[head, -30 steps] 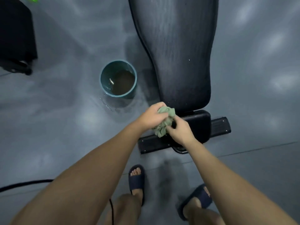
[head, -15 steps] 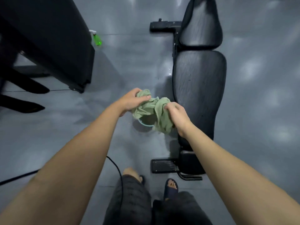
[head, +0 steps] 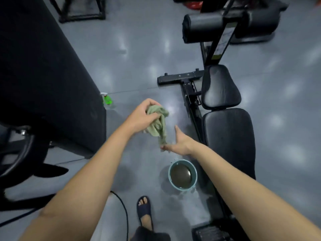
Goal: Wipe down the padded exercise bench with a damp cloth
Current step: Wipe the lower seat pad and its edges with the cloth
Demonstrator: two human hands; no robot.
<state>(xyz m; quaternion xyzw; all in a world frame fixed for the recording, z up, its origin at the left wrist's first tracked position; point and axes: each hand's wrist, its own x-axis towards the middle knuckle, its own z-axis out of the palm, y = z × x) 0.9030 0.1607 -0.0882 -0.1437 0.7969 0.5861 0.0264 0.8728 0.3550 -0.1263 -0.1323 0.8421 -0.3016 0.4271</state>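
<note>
Cloth (head: 157, 124), green and bunched, hangs in the air over the floor (head: 139, 58), well to the left of the bench (head: 229, 136) and not touching it. The left hand (head: 144, 117) grips its upper part, fingers curled round the wad. The right hand (head: 178, 144) is lower, with the thumb spread wide and the fingers reaching to the cloth's hanging tail. Whether those fingers curl round the tail or only touch it I cannot tell.

The bench runs along the right side, black and padded, with a long back pad near the person and a smaller seat pad (head: 220, 87) beyond it. Two roller pads (head: 201, 26) stand on an upright post at its far end. A black crossbar (head: 178, 78) sticks out from the frame to the left.

A teal bucket (head: 169, 176) of murky water stands on the floor just beside the bench's near half, below the right forearm, with wet spots round it. A big black piece of equipment (head: 43, 75) fills the left side, and a green spray bottle (head: 107, 100) stands against its edge. A black cable (head: 121, 206) crosses the floor near a foot in a dark slipper (head: 144, 207).
</note>
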